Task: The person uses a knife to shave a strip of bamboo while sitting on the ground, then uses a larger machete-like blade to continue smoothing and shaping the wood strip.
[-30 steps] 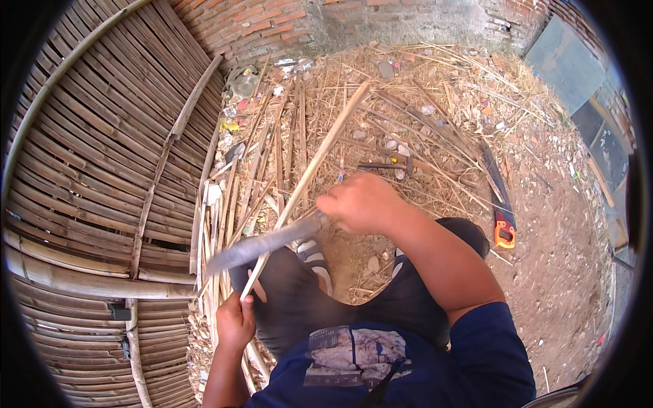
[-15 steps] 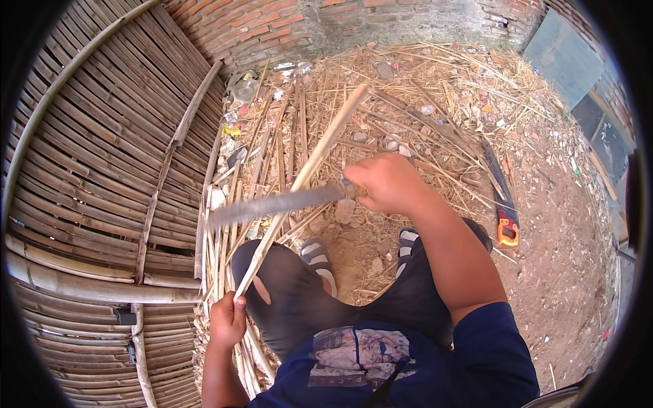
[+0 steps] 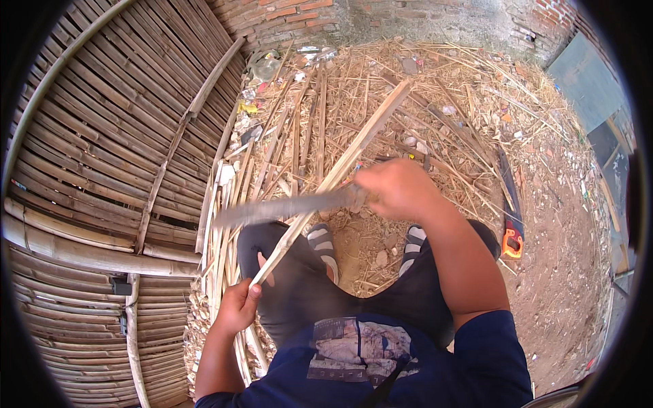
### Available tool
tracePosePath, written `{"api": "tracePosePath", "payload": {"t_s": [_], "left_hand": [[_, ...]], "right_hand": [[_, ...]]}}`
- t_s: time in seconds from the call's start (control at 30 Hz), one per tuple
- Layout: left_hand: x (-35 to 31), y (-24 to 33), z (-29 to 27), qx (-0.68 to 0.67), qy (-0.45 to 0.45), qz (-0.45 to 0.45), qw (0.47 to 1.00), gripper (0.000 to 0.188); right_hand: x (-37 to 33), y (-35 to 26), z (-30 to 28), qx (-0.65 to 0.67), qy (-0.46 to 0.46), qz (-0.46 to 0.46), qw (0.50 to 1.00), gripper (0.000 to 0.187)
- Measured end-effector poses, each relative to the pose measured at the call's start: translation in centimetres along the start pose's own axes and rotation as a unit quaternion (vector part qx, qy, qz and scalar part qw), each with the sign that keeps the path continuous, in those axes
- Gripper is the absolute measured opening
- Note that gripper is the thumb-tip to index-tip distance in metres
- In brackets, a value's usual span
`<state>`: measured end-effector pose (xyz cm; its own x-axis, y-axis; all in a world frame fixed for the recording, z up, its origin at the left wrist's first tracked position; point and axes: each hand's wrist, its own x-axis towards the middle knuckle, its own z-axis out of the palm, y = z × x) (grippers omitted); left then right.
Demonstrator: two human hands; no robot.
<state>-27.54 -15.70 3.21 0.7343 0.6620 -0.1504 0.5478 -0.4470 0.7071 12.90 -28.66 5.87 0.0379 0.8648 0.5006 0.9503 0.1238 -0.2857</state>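
My left hand (image 3: 238,306) is closed round the near end of a long pale bamboo strip (image 3: 364,139), which slants up and away to the right over my left knee. In my right hand (image 3: 398,189) is the handle of a machete (image 3: 286,208), gripped in a fist. Its dull grey blade, smeared by motion, points left and lies across the strip around its lower middle. Whether the edge bites into the strip, I cannot tell. The handle is mostly hidden by my fingers.
At my left stands a bamboo slat wall (image 3: 95,156), with cut strips (image 3: 221,238) lying along its foot. A handsaw (image 3: 510,204) with an orange handle lies on the ground to the right. Shavings, sticks and rubble cover the ground up to a brick wall (image 3: 381,27).
My view has shifted slightly left. My left hand and the strip sit a little further right in the picture. The machete still crosses the strip, and both grips are kept.
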Motion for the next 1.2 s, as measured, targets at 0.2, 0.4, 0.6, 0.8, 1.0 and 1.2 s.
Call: {"api": "tracePosePath", "payload": {"t_s": [0.2, 0.4, 0.6, 0.8, 1.0, 1.2], "left_hand": [[-1.2, -1.2, -1.0, -0.158, -0.093, -0.086, 0.979, 0.047], [-0.6, 0.1, -1.0, -0.405, -0.255, -0.191, 0.857, 0.046], [-0.2, 0.6, -0.9, -0.436, -0.298, -0.206, 0.824, 0.047], [-1.1, -0.7, -0.3, -0.374, -0.257, -0.218, 0.864, 0.047], [-1.2, -1.2, -0.8, -0.394, -0.263, -0.201, 0.857, 0.046], [-2.4, -2.0, -1.8, -0.374, -0.218, -0.240, 0.869, 0.044]], "right_hand": [[-0.5, 5.2, -1.0, 0.069, 0.054, 0.119, 0.989, 0.018], [-0.2, 2.9, -0.6, 0.102, 0.057, 0.118, 0.986, 0.017], [-0.1, 0.3, 1.3, 0.048, -0.032, -0.017, 0.998, 0.021], [-0.1, 5.8, -0.6, 0.208, 0.005, 0.302, 0.930, 0.024], [0.0, 2.5, 1.3, 0.000, -0.074, 0.028, 0.997, 0.022], [-0.2, 8.1, -2.4, 0.144, 0.100, 0.370, 0.912, 0.033]]}}
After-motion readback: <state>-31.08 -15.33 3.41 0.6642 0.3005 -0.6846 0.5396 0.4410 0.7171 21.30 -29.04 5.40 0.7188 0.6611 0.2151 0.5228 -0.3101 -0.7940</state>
